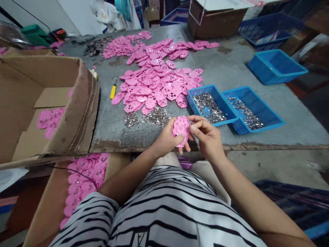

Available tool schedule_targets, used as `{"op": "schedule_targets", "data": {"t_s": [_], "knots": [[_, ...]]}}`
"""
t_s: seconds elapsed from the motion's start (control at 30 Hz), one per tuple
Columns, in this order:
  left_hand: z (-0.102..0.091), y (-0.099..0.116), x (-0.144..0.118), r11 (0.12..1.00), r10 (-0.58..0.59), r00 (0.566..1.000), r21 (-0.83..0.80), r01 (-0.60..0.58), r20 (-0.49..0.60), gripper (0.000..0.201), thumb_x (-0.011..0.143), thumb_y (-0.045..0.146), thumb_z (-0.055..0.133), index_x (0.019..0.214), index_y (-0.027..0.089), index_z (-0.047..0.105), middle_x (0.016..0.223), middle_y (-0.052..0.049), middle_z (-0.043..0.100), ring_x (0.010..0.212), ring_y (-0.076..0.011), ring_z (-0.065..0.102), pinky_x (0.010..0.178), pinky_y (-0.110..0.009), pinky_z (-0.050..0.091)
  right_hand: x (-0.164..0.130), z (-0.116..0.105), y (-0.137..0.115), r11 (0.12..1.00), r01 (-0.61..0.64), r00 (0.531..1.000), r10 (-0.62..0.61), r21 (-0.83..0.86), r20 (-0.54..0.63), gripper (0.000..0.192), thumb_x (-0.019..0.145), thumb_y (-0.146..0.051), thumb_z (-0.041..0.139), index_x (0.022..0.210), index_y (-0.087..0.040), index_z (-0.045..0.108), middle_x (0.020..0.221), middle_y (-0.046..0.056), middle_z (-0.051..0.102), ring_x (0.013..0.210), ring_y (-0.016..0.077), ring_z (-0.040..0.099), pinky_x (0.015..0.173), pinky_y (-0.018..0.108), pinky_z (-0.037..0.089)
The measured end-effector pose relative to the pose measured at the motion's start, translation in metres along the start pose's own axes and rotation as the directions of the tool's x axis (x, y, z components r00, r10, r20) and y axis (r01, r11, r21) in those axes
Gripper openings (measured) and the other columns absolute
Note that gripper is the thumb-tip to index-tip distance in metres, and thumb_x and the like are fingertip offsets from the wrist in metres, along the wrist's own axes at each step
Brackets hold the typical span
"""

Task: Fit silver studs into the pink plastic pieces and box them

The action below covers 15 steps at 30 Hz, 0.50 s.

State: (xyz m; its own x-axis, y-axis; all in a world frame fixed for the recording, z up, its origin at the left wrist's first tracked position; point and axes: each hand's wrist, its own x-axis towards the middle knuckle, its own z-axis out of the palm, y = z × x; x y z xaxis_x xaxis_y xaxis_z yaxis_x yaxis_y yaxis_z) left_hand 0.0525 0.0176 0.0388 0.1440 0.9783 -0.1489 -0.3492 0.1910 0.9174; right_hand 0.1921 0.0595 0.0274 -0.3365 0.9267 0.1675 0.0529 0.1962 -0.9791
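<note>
My left hand (168, 138) is closed around a pink plastic shell (181, 126), its thumb lying across the lower part of the moulded inner side. At the shell's right edge, my right hand (207, 135) has its thumb and forefinger pinched together; whatever is between them is too small to make out. Just beyond the hands lie small piles of shiny metal pieces (157, 116) on the table. Behind these spreads a heap of similar pink shells (156, 82). Two blue trays, a nearer one (228, 120) and another (272, 118), hold more metal pieces to the right.
A cardboard box (88, 103) with a few pink parts stands at the left. Below it, another box (43, 212) is filled with pink parts. A yellow-handled screwdriver (113, 91) lies beside the heap. Another blue tray (279, 70) sits at the right, and a brown carton (216, 22) at the back.
</note>
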Motion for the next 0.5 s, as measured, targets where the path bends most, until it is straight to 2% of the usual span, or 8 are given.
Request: {"op": "schedule_targets", "data": {"t_s": [0.13,0.33,0.43,0.5], "knots": [[-0.001,0.001,-0.002,1.0,-0.001,1.0,0.003,0.001,-0.012,0.045,0.065,0.015,0.058,0.106,0.019,0.039,0.074,0.001,0.067,0.046,-0.013,0.063,0.036,-0.017,0.044,0.001,-0.001,0.004,0.996,-0.004,0.992,0.014,0.088,-0.123,0.027,0.076,-0.043,0.069,0.065,-0.022,0.057,0.105,0.008,0.064,0.107,0.026,0.058,0.098,0.049,0.042],[-0.006,-0.001,0.0,1.0,0.02,0.996,0.018,-0.018,-0.087,0.047,0.063,0.019,0.058,0.106,0.019,0.039,0.072,-0.001,0.068,0.043,-0.0142,0.061,0.035,-0.019,0.039,0.001,-0.001,0.013,1.0,-0.011,0.991,0.014,0.023,-0.134,0.026,0.077,-0.044,0.068,0.065,-0.023,0.059,0.102,0.008,0.065,0.104,0.0257,0.059,0.096,0.049,0.043],[-0.008,-0.006,-0.005,1.0,-0.01,0.998,-0.028,0.008,-0.064,0.051,0.063,0.021,0.059,0.109,0.018,0.038,0.07,-0.001,0.067,0.042,-0.0143,0.059,0.038,-0.021,0.038,-0.001,0.003,0.02,1.0,-0.005,0.99,0.007,0.013,-0.143,0.025,0.072,-0.046,0.072,0.064,-0.025,0.062,0.096,0.008,0.065,0.099,0.0266,0.06,0.096,0.052,0.041],[-0.017,-0.008,-0.009,0.998,0.012,0.999,-0.065,-0.016,-0.053,0.05,0.063,0.02,0.06,0.108,0.019,0.038,0.069,0.0,0.065,0.042,-0.0132,0.057,0.038,-0.02,0.036,0.001,0.007,0.027,1.0,-0.029,0.982,0.031,0.011,-0.186,0.028,0.065,-0.051,0.077,0.061,-0.026,0.063,0.09,0.009,0.064,0.091,0.0279,0.061,0.093,0.056,0.041]]}}
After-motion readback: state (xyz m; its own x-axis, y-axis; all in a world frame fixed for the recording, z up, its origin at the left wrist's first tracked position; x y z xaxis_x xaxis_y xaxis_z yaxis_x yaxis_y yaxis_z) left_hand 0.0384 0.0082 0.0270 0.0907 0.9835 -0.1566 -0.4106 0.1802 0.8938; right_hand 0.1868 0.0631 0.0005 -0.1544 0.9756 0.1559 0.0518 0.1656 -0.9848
